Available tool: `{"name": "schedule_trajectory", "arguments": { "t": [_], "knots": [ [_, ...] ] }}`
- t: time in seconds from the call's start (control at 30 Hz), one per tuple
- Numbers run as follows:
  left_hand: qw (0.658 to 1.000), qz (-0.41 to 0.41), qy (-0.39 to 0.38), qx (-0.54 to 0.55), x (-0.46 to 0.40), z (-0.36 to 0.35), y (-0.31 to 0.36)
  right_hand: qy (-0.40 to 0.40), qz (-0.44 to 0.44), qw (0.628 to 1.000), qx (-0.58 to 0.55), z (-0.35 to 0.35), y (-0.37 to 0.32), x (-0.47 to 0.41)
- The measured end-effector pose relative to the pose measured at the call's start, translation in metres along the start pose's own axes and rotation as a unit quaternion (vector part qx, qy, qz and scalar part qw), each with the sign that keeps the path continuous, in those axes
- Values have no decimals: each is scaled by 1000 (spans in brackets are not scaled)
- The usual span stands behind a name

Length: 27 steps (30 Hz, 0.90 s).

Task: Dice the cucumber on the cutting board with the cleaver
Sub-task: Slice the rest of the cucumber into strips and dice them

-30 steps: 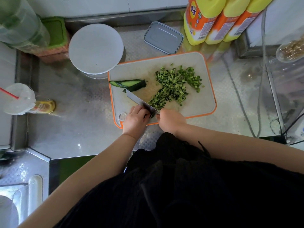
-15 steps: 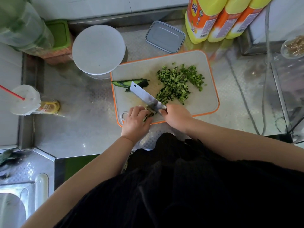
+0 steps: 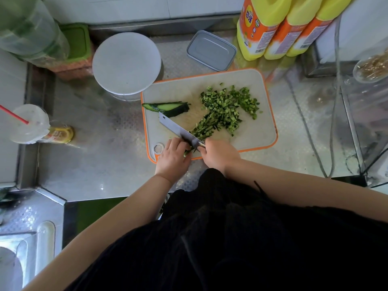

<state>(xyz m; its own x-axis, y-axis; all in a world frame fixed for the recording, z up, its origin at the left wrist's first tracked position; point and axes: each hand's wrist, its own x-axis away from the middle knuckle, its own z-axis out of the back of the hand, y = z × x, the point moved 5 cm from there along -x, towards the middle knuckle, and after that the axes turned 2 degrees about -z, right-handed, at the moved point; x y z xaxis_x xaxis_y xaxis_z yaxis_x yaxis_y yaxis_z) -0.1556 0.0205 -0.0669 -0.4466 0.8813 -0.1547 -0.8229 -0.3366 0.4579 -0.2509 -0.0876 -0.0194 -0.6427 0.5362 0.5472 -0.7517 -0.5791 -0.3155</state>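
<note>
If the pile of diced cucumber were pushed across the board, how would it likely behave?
The diced cucumber is many small loose cubes, so it would probably scatter rather than move as one. The cut faces look wet, so bits may cling to the cleaver. Strays could slip off the cutting board.

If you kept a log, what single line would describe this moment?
right hand: grips cleaver | left hand: holds cucumber strips at blade | diced pile on cutting board | uncut cucumber piece waiting
</note>
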Motion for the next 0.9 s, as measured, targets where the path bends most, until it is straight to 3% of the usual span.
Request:
{"name": "schedule_trajectory", "arguments": {
  "t": [0.37,0.6,0.9],
  "knots": [
    [999,-10,32,9,-1,-5,-3,-16,-4,999,31,-13,-7,-12],
    [998,-15,57,2,-1,-8,-3,-30,-20,999,-35,-6,2,-27],
    [999,9,47,13,-3,-3,1,22,-53,998,-23,11,27,-28]
  ]
}}
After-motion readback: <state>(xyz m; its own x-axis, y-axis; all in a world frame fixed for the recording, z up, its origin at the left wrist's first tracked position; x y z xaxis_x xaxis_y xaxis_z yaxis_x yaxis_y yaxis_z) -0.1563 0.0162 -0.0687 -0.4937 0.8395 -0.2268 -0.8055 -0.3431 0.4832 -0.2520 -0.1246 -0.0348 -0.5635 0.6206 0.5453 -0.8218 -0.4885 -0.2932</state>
